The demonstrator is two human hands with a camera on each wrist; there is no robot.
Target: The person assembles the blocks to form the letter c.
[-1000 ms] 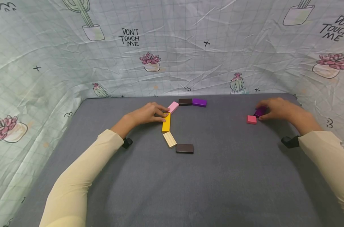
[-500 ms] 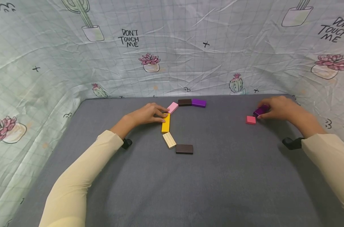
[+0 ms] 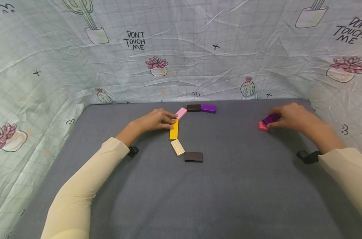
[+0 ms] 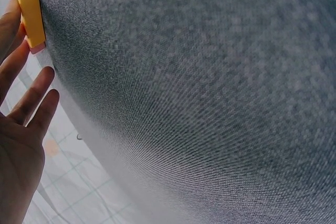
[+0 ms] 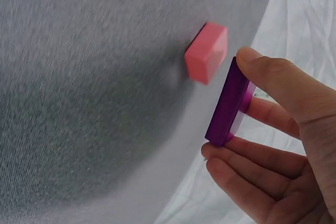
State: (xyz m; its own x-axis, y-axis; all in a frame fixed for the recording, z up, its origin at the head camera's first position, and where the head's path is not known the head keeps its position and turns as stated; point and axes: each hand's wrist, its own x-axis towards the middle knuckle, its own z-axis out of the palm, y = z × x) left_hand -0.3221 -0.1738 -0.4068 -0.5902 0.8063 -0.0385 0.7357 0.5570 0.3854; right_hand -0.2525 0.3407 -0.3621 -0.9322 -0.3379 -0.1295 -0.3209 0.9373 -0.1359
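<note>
Fingers of my left hand [image 3: 152, 120] lie relaxed against the yellow block [image 3: 174, 130], fingertips right at its join with the light pink block [image 3: 181, 113]. In the left wrist view the left hand [image 4: 23, 135] has its fingers extended beside the yellow block [image 4: 30, 11]. My right hand [image 3: 294, 116] pinches a purple block [image 3: 270, 119] between thumb and fingers. The right wrist view has this purple block [image 5: 228, 106] tilted, close to a coral-pink block [image 5: 207, 53] on the cloth. From the head view, the held block overlaps the coral-pink block [image 3: 263, 126].
A curved row continues with a dark brown block [image 3: 194, 108] and another purple block [image 3: 209, 109] at the far end. Toward me it runs through a pale wood block [image 3: 178, 147] to a second dark brown block [image 3: 194, 157]. Printed fabric [image 3: 181, 66] hangs behind the grey table [image 3: 175, 199].
My right hand has lifted the purple block slightly and shifted it left, over the edge of the coral-pink block. The left hand and the row have stayed put.
</note>
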